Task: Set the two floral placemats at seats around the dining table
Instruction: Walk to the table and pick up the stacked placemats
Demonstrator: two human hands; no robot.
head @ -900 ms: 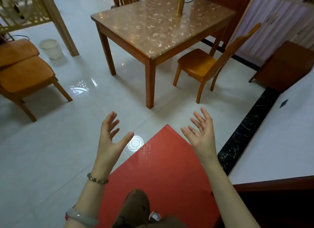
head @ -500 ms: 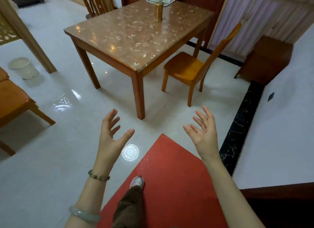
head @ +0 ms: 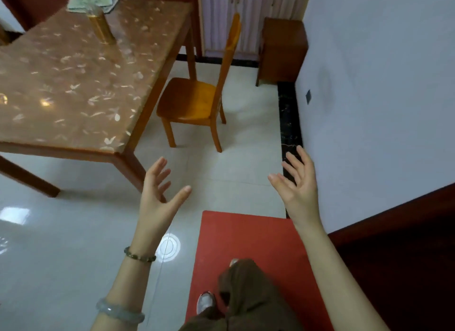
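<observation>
Feet: on a red mat, one shoe at its left edge.
Left hand: raised, fingers spread, empty.
Right hand: raised, palm up, fingers spread, empty.
Chair: beside the dining table.
Placemats: stacked at the table's far edge, behind a gold canister.

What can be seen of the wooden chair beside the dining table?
The wooden chair is orange-brown with a glossy finish, a flat bare seat, a tall slim backrest and plain legs. It stands upright on the pale tiled floor at the right side of the dining table, its seat facing the table and partly under its edge, its back toward the wall. Nothing rests on it, and neither hand touches it.
</observation>
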